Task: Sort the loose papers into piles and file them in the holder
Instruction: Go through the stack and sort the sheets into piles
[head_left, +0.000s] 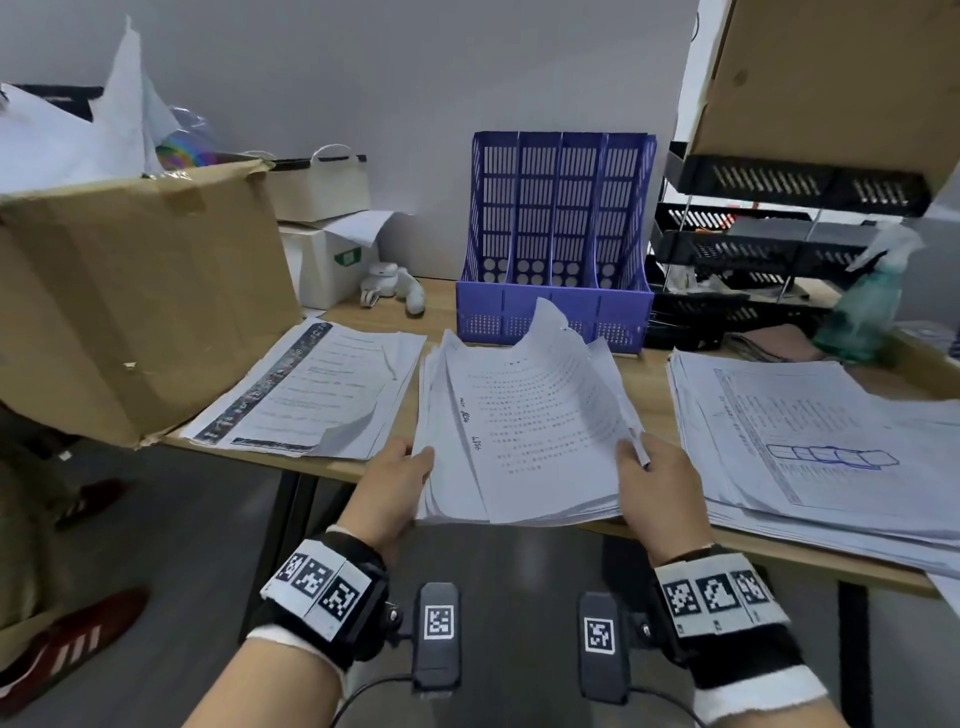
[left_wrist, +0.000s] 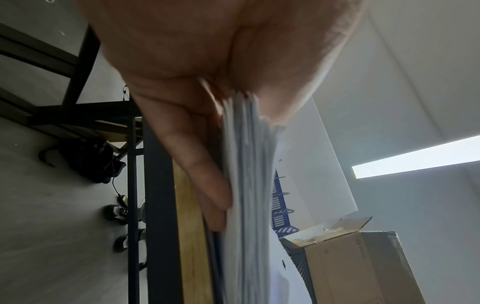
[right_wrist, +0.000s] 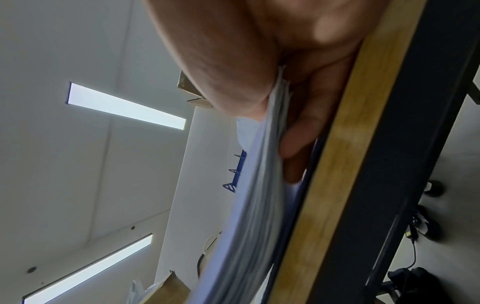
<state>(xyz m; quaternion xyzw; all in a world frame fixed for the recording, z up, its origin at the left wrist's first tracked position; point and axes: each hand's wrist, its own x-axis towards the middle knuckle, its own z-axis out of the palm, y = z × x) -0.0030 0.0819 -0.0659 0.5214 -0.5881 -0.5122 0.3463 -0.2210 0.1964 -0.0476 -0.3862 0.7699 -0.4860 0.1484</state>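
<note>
A thick middle stack of printed papers (head_left: 524, 436) is lifted off the wooden desk (head_left: 644, 395) at its near edge. My left hand (head_left: 400, 483) grips its left side, thumb on top and fingers (left_wrist: 207, 181) underneath. My right hand (head_left: 654, 488) grips the right side the same way, fingers (right_wrist: 298, 144) below the sheets (right_wrist: 262, 185). The stack's far end curls upward in front of the blue four-slot file holder (head_left: 558, 234), whose slots look empty. A left pile (head_left: 317, 395) and a big right pile (head_left: 810, 447) lie flat on the desk.
A large cardboard box (head_left: 124, 296) overhangs the desk's left end. White boxes and a small white toy (head_left: 392, 288) stand behind the left pile. Black mesh trays (head_left: 753, 244) and a spray bottle (head_left: 867, 306) sit at the right. Someone's red shoes (head_left: 72, 639) are on the floor at left.
</note>
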